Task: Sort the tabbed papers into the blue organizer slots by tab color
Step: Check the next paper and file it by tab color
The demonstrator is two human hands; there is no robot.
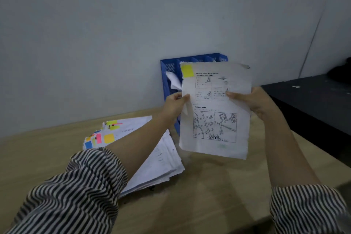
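Observation:
I hold one printed sheet [216,119] upright in the air with both hands; it has a yellow tab [187,71] at its top left corner and a map drawing low down. My left hand [175,105] pinches its left edge, and my right hand [252,101] grips its right edge. Behind the sheet, against the wall, stands the blue organizer [171,66], mostly hidden; a white paper [173,80] pokes out of its left slot. A pile of tabbed papers [152,157] lies on the table under my left forearm, with yellow, pink, blue and orange tabs [100,137] at its far end.
The wooden table [209,195] runs up to a grey wall [114,43]. A black counter [311,100] stands to the right, a little higher, with a dark object at its far end.

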